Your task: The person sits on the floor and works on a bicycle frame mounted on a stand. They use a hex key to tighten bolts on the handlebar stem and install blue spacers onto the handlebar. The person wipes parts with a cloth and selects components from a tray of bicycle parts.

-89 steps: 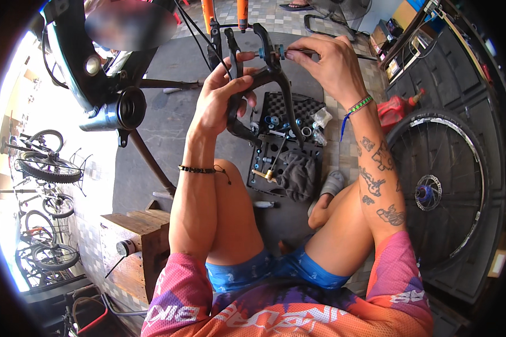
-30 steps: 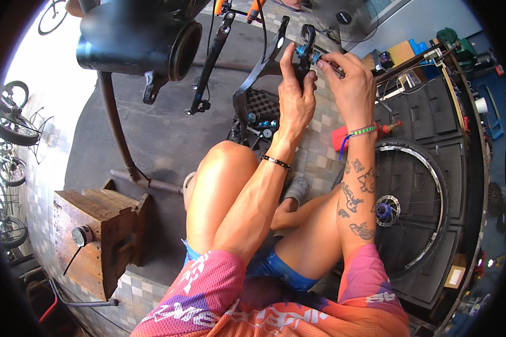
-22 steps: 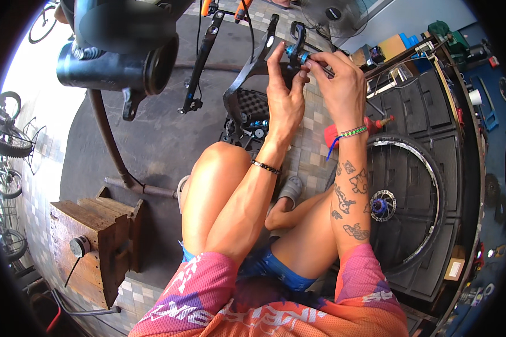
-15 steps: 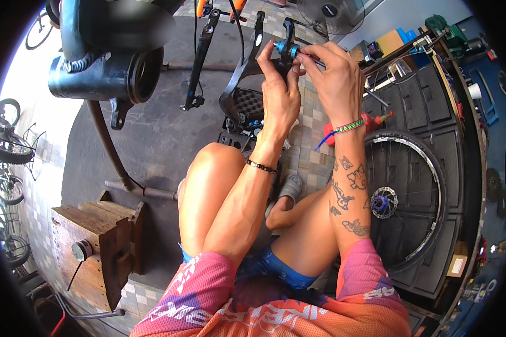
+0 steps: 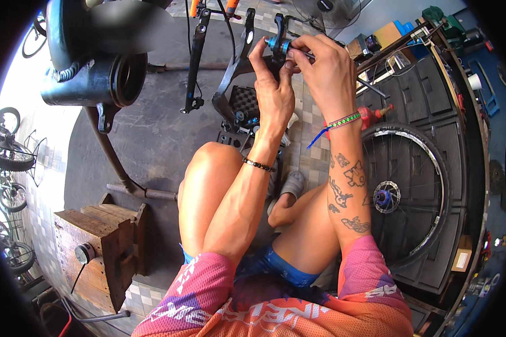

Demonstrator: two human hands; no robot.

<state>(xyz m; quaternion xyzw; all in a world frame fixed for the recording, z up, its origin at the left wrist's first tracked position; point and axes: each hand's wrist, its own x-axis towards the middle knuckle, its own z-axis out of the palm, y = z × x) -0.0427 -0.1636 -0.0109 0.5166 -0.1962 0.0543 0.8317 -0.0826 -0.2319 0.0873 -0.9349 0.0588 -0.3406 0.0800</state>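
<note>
The black forked bike frame part (image 5: 237, 68) is held up, tilted. A shiny blue bearing press (image 5: 271, 43) sticks out on both sides of one arm.

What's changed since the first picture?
The left hand moved right along the black bike part, towards the blue fitting. The part seems turned, but the camera moved too. The right hand is still at the fitting, holding the thin rod. The wheel stayed put.
</note>
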